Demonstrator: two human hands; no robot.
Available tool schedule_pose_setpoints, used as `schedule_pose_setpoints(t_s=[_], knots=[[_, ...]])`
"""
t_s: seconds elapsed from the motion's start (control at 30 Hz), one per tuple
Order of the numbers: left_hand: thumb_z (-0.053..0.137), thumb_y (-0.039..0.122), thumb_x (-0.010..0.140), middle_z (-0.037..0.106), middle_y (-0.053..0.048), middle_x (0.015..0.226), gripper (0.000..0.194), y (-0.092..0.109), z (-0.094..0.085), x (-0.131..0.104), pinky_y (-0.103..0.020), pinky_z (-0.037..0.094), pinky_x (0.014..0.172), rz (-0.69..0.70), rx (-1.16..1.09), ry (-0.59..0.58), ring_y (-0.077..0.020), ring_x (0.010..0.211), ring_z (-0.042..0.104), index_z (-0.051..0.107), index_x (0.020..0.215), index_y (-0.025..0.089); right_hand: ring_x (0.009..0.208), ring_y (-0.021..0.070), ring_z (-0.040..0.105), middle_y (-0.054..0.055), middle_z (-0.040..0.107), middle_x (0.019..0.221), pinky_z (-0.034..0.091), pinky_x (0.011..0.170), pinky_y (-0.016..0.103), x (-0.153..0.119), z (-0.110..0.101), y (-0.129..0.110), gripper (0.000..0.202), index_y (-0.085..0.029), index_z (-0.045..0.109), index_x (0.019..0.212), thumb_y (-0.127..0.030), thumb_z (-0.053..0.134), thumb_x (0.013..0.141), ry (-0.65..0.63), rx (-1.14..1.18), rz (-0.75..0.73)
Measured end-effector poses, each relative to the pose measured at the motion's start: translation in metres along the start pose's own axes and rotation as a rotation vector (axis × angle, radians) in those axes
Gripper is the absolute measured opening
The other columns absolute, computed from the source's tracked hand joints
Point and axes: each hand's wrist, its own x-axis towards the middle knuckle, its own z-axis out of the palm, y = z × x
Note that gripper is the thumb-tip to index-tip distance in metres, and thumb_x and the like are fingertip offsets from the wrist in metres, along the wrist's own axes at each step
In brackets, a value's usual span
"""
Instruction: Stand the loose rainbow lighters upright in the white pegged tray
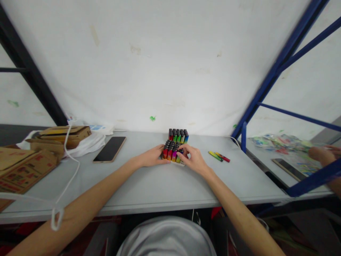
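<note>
Upright multicoloured lighters (170, 153) with dark tops stand packed in rows in a low pale tray (176, 163) in the middle of the table. My left hand (151, 156) is closed around the left end of this tray, thumb low at the front and fingers toward the back. At the right end, my right hand (193, 159) has its thumb and fingers curled over the lighters, pinching one there; the fingers partly hide it. Directly behind stands a second block of upright lighters (179, 136), touched by neither hand.
Several loose lighters (218, 156) lie to the right. On the left are a phone (109, 149), opened cardboard boxes (34, 161) and a hanging white cable (71, 153). A blue metal frame (266, 83) stands right; beyond it, another person's hand (321, 155) is over plastic bags.
</note>
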Motion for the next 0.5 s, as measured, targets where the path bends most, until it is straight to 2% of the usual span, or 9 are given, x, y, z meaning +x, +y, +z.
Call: schedule_pose_setpoints(t_s=[0.13,0.3,0.5], knots=[[0.07,0.058,0.092,0.063,-0.015,0.138,0.06,-0.0008,0.0008,0.0002,-0.044,0.046,0.116,0.01,-0.004,0.014,-0.0328,0.126,0.06,0.061,0.137,0.018,0.061,0.0162,0.056,-0.003,0.061,0.066,0.044,0.068,0.028,0.0002,-0.0018,0.0006,0.025,-0.02,0.068,0.11,-0.041,0.062,0.099,-0.002,0.017,-0.019],[0.07,0.057,0.092,0.062,-0.014,0.139,0.056,-0.0016,0.0009,0.0009,-0.046,0.045,0.118,0.015,0.003,0.003,-0.0338,0.128,0.059,0.064,0.132,0.019,0.062,0.0158,0.055,-0.002,0.062,0.069,0.044,0.066,0.027,-0.0002,-0.0037,0.005,0.025,-0.019,0.07,0.109,-0.041,0.06,0.101,-0.017,0.041,-0.06],[0.067,0.059,0.094,0.06,-0.014,0.141,0.055,0.0004,-0.0008,0.0006,-0.044,0.045,0.117,0.005,0.017,-0.023,-0.0324,0.129,0.058,0.065,0.132,0.019,0.063,0.0164,0.056,-0.001,0.064,0.072,0.045,0.066,0.028,-0.0019,-0.004,0.005,0.031,-0.02,0.07,0.113,-0.047,0.059,0.101,-0.058,0.014,-0.038]])
